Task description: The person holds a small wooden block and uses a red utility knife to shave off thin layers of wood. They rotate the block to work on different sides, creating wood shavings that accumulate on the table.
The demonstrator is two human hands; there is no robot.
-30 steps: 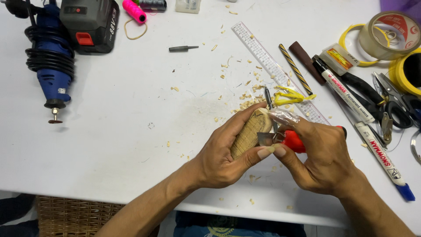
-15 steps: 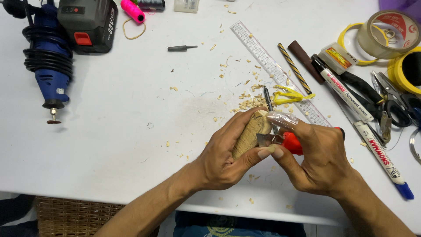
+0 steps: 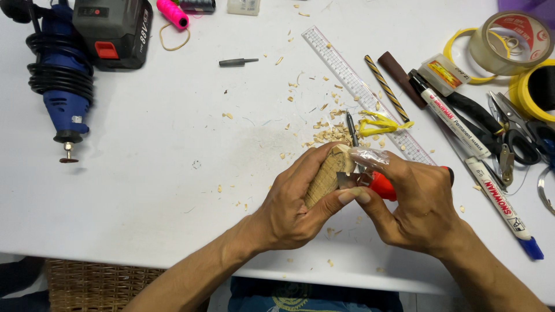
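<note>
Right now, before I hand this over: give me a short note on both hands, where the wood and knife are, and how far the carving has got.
Left hand: wrapped around the wooden piece, holding it just above the white table; its thumb presses by the blade.
Right hand: gripping the red-handled knife, blade against the upper end of the wood; its thumb is wrapped in clear tape.
Done: some wood is already cut off; wood shavings lie scattered just beyond the hands, near the clear ruler.
Left: the piece looks rough and only partly shaped; the final form cannot be told.
</note>
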